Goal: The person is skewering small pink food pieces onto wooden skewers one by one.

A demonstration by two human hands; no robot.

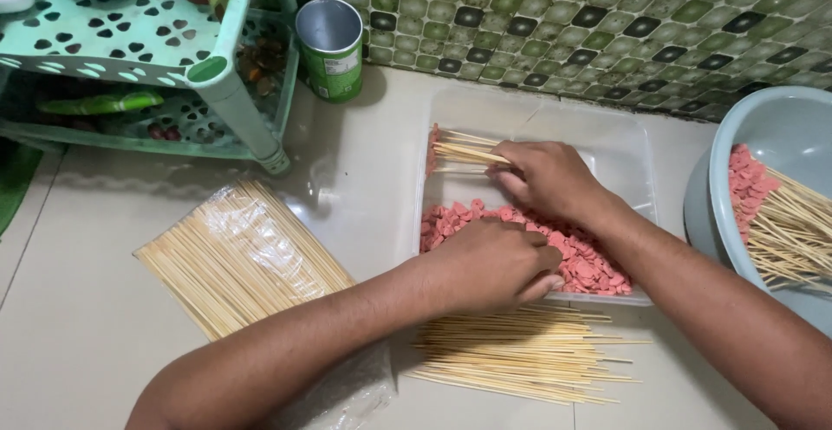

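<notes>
My left hand [494, 263] rests knuckles-up on the near edge of a clear plastic tub [628, 140], its fingers curled down into a heap of pink sausage slices [589, 263]; whether it grips a slice I cannot tell. My right hand [546, 179] reaches into the tub and pinches the ends of a few bamboo skewers [459, 153] with pink slices threaded at their far left tips. A loose pile of bare skewers [520, 352] lies on the floor just in front of the tub.
A plastic-wrapped pack of skewers [238, 257] lies at left. A grey-blue basin [780, 135] at right holds several loaded skewers. A green can [331, 48] and a mint plastic rack [139, 40] stand at the back, against a mosaic-tiled wall.
</notes>
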